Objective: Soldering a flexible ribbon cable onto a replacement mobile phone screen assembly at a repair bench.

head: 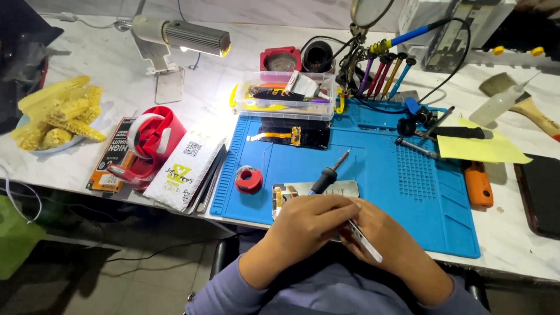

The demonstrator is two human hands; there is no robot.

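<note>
My left hand point(309, 224) is closed over the near end of a silver phone point(344, 188) that lies at the front edge of the blue work mat point(408, 192). A black-handled tool with a thin metal tip point(329, 172) sticks out from under its fingers and points away from me; whether those fingers grip it is hidden. My right hand point(388, 242) sits beside the left and pinches silver tweezers point(366, 244), whose far end lies between the two hands.
A red round spool point(248, 179) lies left of the phone. On the mat's far side are a phone screen part point(291, 135), a clear parts box point(286, 96) and a rack of screwdrivers point(382, 73). A lit lamp point(186, 38), a red tape dispenser point(149, 146) and corn cobs point(55, 114) stand to the left.
</note>
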